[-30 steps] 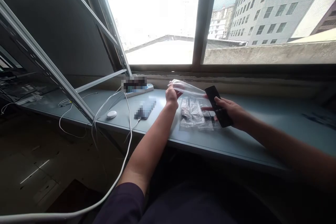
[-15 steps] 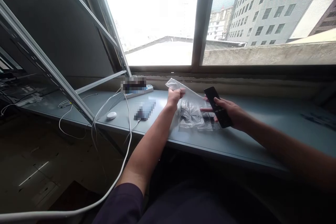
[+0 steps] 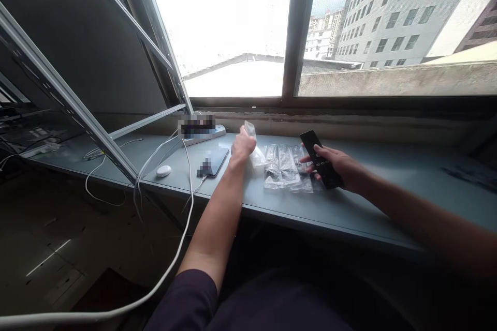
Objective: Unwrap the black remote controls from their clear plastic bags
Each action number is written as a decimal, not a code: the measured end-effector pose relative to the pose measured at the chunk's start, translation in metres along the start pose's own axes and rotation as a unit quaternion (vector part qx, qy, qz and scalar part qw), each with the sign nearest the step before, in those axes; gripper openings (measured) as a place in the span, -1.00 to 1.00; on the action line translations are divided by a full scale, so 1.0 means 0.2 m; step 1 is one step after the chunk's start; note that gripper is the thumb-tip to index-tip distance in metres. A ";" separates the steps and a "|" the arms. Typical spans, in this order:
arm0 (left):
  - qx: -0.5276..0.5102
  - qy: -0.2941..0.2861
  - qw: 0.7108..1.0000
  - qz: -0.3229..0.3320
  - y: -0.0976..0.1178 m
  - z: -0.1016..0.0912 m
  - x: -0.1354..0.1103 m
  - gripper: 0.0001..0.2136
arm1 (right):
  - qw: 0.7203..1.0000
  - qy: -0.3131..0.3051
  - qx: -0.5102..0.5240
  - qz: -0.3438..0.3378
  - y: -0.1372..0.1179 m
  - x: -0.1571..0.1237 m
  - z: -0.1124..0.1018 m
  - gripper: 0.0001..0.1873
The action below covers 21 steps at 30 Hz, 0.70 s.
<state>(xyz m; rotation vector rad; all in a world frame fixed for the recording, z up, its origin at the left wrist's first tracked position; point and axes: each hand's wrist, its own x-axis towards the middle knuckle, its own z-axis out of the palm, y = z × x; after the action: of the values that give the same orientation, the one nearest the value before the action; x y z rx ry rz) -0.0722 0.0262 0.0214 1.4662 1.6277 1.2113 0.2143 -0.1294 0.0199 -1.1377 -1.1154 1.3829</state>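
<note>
Remote control [image 3: 325,169], black, is held tilted above the desk [image 3: 411,165] in the right hand [image 3: 340,162]. Thumb lies across the button face; the fingers are partly spread along the far edge and underside, so the grip is loose. Left hand [image 3: 243,146] is curled into a fist around a clear plastic bag [image 3: 257,158]. One corner of film projects above the fist; the remainder hangs at its right, and contact with the desk cannot be determined. Clear-sleeved packages [image 3: 280,168] with dark contents, not identifiable, lie flat between the two hands, just beside the right fingertips. Smartphone [image 3: 218,161] rests left of the left hand, charging cable [image 3: 200,185] at its near end. Power strip [image 3: 207,137] is located beyond the phone, left of the same hand. White round device [image 3: 163,170] sits farther left.
</note>
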 end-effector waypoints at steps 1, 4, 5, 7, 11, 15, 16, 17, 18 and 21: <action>0.053 -0.017 0.998 -0.015 -0.01 0.01 -0.01 -0.46 | 1.000 -0.001 0.000 0.006 0.00 0.00 0.00 -0.70; 0.170 -0.016 0.985 0.011 -0.02 0.03 -0.04 -0.40 | 1.000 -0.002 0.003 0.016 0.01 0.02 -0.02 -0.67; 0.201 -0.009 0.979 0.038 -0.01 0.04 -0.05 -0.35 | 1.000 -0.001 0.005 0.017 0.02 0.02 -0.03 -0.65; 0.269 -0.011 0.959 0.090 -0.01 0.06 -0.06 -0.30 | 1.000 0.003 0.011 0.017 0.02 0.03 -0.03 -0.63; 0.359 -0.094 0.920 0.127 -0.02 0.10 -0.08 -0.50 | 0.999 0.011 0.044 0.024 0.01 0.03 -0.03 -0.65; 0.401 -0.144 0.896 0.125 -0.05 0.13 -0.08 -0.61 | 0.997 0.008 0.064 0.036 0.01 0.02 -0.02 -0.66; 0.405 -0.143 0.894 0.126 -0.06 0.13 -0.08 -0.62 | 0.997 0.006 0.064 0.036 0.01 0.02 -0.02 -0.66; 0.408 -0.142 0.893 0.124 -0.06 0.13 -0.08 -0.64 | 0.997 0.005 0.064 0.037 0.01 0.02 -0.02 -0.65; 0.410 -0.140 0.893 0.120 -0.06 0.13 -0.08 -0.64 | 0.997 0.002 0.064 0.036 0.01 0.02 -0.02 -0.64; 0.377 -0.119 0.913 0.097 -0.06 0.11 -0.07 -0.65 | 0.997 0.001 0.063 0.035 0.02 0.02 -0.03 -0.64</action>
<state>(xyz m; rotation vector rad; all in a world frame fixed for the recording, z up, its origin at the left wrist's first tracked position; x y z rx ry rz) -0.0545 0.0188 -0.0008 2.1836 1.9013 0.4449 0.2187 -0.1249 0.0152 -1.0957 -0.9800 1.4857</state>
